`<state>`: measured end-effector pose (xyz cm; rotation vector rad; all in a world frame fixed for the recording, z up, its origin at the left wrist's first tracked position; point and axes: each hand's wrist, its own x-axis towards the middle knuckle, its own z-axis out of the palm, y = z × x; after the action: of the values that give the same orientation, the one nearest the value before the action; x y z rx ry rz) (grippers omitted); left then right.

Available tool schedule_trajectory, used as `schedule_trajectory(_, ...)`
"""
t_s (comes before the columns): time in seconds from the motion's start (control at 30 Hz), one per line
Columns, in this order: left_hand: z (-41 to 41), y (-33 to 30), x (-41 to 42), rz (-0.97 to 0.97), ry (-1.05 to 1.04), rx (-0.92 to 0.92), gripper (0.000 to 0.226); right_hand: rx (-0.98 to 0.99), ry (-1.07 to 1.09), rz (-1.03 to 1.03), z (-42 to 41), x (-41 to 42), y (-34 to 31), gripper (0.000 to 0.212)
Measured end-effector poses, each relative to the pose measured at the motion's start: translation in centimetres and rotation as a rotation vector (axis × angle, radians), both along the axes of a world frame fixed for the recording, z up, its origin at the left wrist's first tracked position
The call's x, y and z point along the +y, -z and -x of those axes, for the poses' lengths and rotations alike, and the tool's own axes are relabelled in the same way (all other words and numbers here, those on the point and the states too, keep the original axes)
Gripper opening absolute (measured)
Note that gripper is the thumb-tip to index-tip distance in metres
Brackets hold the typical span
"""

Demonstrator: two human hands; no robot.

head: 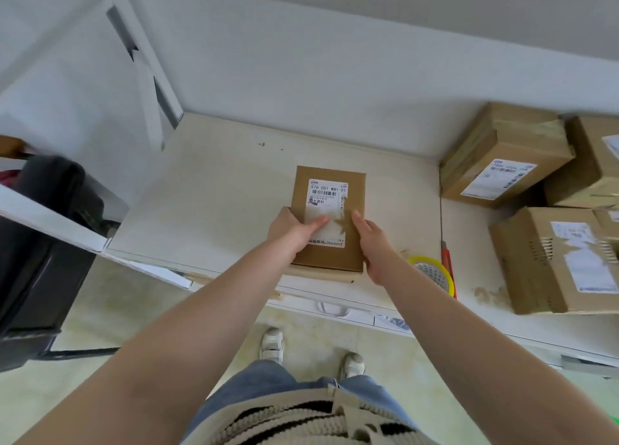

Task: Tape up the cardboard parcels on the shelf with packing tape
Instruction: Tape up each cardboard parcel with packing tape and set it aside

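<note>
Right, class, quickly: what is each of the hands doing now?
Left hand: open, fingers flat on the small parcel.
Right hand: open, against the parcel's right side.

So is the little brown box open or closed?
Closed: the small brown cardboard box shows a flat unbroken top bearing its white label, with no flaps raised.
</note>
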<state>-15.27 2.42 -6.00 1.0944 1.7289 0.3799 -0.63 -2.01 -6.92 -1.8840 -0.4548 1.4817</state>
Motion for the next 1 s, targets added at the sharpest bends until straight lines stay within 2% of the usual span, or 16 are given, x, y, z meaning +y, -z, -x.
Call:
schedule_trajectory(0.17,1.4,-0.6,1.1,-0.011,0.029,-0.081,0.065,0.058,0.013,-0.024,-0.7,-0.2,-0.6,0.05)
schedule_trajectory(0.23,1.9,-1.2,1.7,-0.003,0.045,-0.136,0.061,0.118,0.084,-0.088,-1.1,-0.4,-0.7,0.042)
schedule_trajectory(0.3,2.8,-2.2,2.0,0.067,0.049,-0.283,0.054,0.185,0.162,-0.137,-1.9,-0.8,-0.6,0.048)
schedule_trajectory(0.4,3.8,-3.0,1.8,0.224,0.05,-0.57,0.04,0.397,0.084,-0.131,-2.4,-1.3,-1.3,0.065)
schedule_trajectory(0.47,3.8,-2.9,1.6,0.235,0.06,-0.635,0.034,0.456,0.076,-0.098,-2.2,-1.3,-1.9,0.062)
schedule_trajectory(0.57,3.5,-3.1,1.5,0.073,0.043,-0.516,0.067,0.43,0.12,-0.105,-1.9,-1.1,-2.8,0.057)
schedule_trajectory(0.6,3.4,-3.3,1.7,-0.012,0.072,-0.424,0.071,0.405,0.146,-0.12,-1.6,-1.0,-2.9,0.053)
schedule_trajectory(0.63,3.2,-3.7,1.7,-0.074,0.11,-0.358,0.067,0.373,0.165,-0.137,-1.3,-0.9,-3.1,0.049)
schedule_trajectory(0.67,2.8,-4.5,1.5,-0.088,0.159,-0.331,0.062,0.325,0.168,-0.159,-1.0,-0.8,-3.3,0.044)
schedule_trajectory(0.7,2.3,-4.9,1.3,-0.05,0.209,-0.332,0.067,0.273,0.161,-0.182,-0.5,-0.6,-3.4,0.04)
schedule_trajectory(0.77,1.0,-5.7,0.8,0.02,0.261,-0.309,0.088,0.191,0.132,-0.233,0.7,-0.4,-4.0,0.034)
schedule_trajectory(0.8,0.5,-5.7,0.5,-0.004,0.238,-0.29,0.09,0.165,0.117,-0.25,1.3,-0.3,-4.2,0.032)
schedule_trajectory(0.9,0.2,-4.7,0.1,-0.138,0.076,-0.231,0.075,0.084,0.048,-0.299,2.0,-0.3,-4.5,0.038)
schedule_trajectory(1.0,1.3,-4.6,0.3,-0.13,0.055,-0.276,0.066,0.026,0.002,-0.315,1.6,-0.8,-4.6,0.042)
